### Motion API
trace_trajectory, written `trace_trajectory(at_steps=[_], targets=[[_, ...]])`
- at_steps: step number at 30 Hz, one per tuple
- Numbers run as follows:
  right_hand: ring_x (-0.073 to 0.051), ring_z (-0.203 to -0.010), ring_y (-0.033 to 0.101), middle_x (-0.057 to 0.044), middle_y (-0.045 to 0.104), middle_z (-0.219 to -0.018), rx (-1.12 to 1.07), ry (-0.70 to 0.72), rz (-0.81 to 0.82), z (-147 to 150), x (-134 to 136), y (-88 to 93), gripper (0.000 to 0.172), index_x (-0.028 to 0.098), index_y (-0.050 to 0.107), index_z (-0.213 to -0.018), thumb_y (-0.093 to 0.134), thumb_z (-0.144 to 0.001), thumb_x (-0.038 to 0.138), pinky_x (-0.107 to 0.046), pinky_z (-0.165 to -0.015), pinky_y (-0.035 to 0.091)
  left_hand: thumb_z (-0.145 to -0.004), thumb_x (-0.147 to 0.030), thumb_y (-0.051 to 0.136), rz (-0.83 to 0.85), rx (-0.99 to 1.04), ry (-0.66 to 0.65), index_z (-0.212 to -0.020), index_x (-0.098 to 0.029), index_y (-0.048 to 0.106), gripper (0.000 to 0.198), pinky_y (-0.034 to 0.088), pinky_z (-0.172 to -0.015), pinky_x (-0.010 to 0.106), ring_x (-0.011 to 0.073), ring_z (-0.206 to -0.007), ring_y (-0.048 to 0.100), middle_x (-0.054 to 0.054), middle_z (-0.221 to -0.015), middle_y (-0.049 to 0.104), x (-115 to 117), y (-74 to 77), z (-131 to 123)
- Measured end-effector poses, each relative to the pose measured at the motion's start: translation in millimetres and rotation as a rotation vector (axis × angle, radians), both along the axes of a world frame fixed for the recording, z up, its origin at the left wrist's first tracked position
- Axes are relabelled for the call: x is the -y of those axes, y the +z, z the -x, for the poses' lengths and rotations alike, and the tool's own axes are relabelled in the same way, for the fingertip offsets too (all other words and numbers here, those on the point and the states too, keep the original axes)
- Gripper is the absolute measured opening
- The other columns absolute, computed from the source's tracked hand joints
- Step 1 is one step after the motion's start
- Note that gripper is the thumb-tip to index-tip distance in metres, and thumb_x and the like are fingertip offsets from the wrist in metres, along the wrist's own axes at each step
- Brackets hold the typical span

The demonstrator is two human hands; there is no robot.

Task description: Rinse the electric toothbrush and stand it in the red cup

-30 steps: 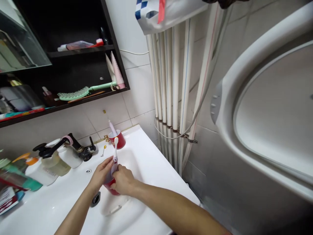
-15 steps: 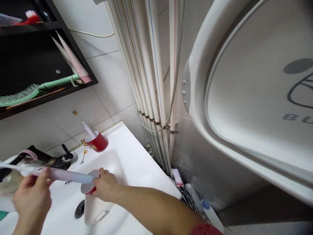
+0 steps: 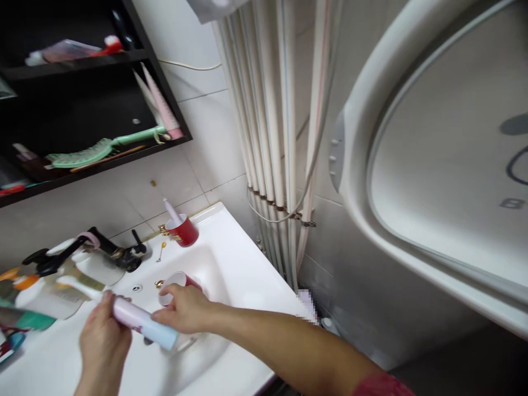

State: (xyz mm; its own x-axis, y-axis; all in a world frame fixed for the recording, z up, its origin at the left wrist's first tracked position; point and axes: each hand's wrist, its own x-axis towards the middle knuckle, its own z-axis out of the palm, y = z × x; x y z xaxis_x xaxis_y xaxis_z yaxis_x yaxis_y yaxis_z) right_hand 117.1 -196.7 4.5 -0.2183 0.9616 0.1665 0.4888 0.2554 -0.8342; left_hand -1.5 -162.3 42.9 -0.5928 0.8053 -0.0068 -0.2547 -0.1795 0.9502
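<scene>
My left hand is closed around a pale pink-and-blue electric toothbrush, holding it slanted over the white sink, brush head to the upper left. A red cup with a white inside tilts over the basin, its mouth facing up and left. Gripped at the rim by my right hand, the cup is partly covered by the fingers. My right thumb lies close beside the toothbrush handle; whether they touch, I cannot tell. A second red cup stands upright on the sink's back corner with another toothbrush in it.
Bottles crowd the left of the white sink, near the black faucet. Above hangs a dark shelf holding a green hairbrush. Pipes run down the corner; a large white basin-like item hangs at right.
The toothbrush has swung, its handle end now lower and in front of the right hand. The cup in my right hand has shifted. The view has turned left.
</scene>
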Motion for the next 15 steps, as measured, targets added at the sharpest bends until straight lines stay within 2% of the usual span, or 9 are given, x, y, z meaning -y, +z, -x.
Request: trace_trajectory(at_steps=[2, 4, 6, 10, 13, 15], targets=[[-0.021, -0.078, 0.053, -0.002, 0.057, -0.073, -0.114, 0.041, 0.141, 2.1, 6.8, -3.2, 0.056, 0.020, 0.044, -0.101, 0.052, -0.052, 0.046, -0.031, -0.065, 0.041, -0.064, -0.011, 0.048, 0.160, 0.053, -0.086, -0.051, -0.013, 0.046, 0.013, 0.030, -0.030, 0.014, 0.0060, -0.036, 0.039, -0.004, -0.039, 0.046, 10.3, -6.9, -10.5], [-0.022, -0.075, 0.052, -0.001, 0.055, -0.072, -0.228, 0.027, 0.232, 3.9, 10.6, -9.1, 0.052, 0.020, 0.049, -0.093, 0.059, -0.046, 0.040, -0.033, -0.065, 0.040, -0.065, -0.014, 0.048, 0.155, 0.109, -0.160, -0.051, -0.013, 0.045, 0.014, 0.032, -0.033, 0.014, 0.0055, -0.035, 0.040, -0.004, -0.039, 0.046, 15.5, -16.9, -16.2], [-0.018, -0.067, 0.052, 0.000, 0.052, -0.071, -0.270, 0.050, 0.270, 6.3, 11.7, -15.2, 0.041, 0.021, 0.048, -0.092, 0.055, -0.052, 0.032, -0.033, -0.059, 0.041, -0.066, -0.014, 0.047, 0.115, 0.200, -0.215, -0.052, -0.014, 0.044, 0.014, 0.037, -0.038, 0.016, 0.0057, -0.037, 0.043, -0.005, -0.040, 0.046, 15.6, -27.5, -16.4], [-0.007, -0.039, 0.045, 0.002, 0.047, -0.060, -0.343, 0.215, 0.426, 11.5, 9.6, -22.1, 0.023, 0.019, 0.041, -0.087, 0.034, -0.066, 0.023, -0.023, -0.036, 0.038, -0.070, -0.015, 0.041, 0.039, 0.314, -0.358, -0.063, -0.012, 0.051, 0.013, 0.041, -0.047, 0.016, 0.0059, -0.046, 0.050, -0.001, -0.050, 0.052, 9.4, -42.5, -3.4], [-0.005, -0.034, 0.042, 0.003, 0.046, -0.056, -0.377, 0.311, 0.513, 13.0, 7.8, -25.1, 0.012, 0.017, 0.038, -0.075, 0.029, -0.068, 0.021, -0.019, -0.033, 0.036, -0.070, -0.013, 0.042, 0.056, 0.348, -0.430, -0.065, -0.011, 0.051, 0.011, 0.043, -0.050, 0.017, 0.0081, -0.051, 0.054, 0.002, -0.055, 0.055, 6.6, -49.1, 8.8], [-0.003, -0.032, 0.040, 0.004, 0.045, -0.056, -0.383, 0.310, 0.521, 12.9, 7.6, -27.4, 0.007, 0.018, 0.036, -0.072, 0.030, -0.069, 0.020, -0.016, -0.031, 0.033, -0.070, -0.013, 0.042, 0.067, 0.357, -0.437, -0.067, -0.011, 0.051, 0.010, 0.044, -0.050, 0.019, 0.0102, -0.054, 0.056, 0.003, -0.057, 0.057, 6.0, -52.2, 13.6]])
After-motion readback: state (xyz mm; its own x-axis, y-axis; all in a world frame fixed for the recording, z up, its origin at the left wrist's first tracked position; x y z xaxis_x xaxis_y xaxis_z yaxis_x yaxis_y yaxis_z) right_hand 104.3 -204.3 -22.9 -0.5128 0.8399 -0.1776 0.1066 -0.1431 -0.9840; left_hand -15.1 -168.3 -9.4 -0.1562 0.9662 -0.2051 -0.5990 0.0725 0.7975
